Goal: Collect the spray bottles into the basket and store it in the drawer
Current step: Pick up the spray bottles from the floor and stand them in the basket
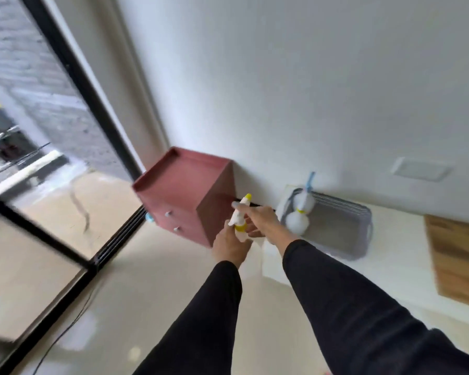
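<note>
A white spray bottle with a yellow nozzle and collar (239,215) is held between both hands in front of the pink drawer cabinet (184,196). My left hand (231,243) grips its body from below. My right hand (260,219) wraps around its head. To the right, a grey basket (344,234) sits on a white table and holds two white spray bottles, one with a yellow collar (297,221) and one with a blue trigger (306,197). The cabinet's two drawers, with small knobs (168,213), look closed.
A wooden board (455,255) lies on the white table (390,280) at the right. A white wall stands behind. A black-framed glass door (65,163) fills the left side, with a cable on the pale floor (114,307) below.
</note>
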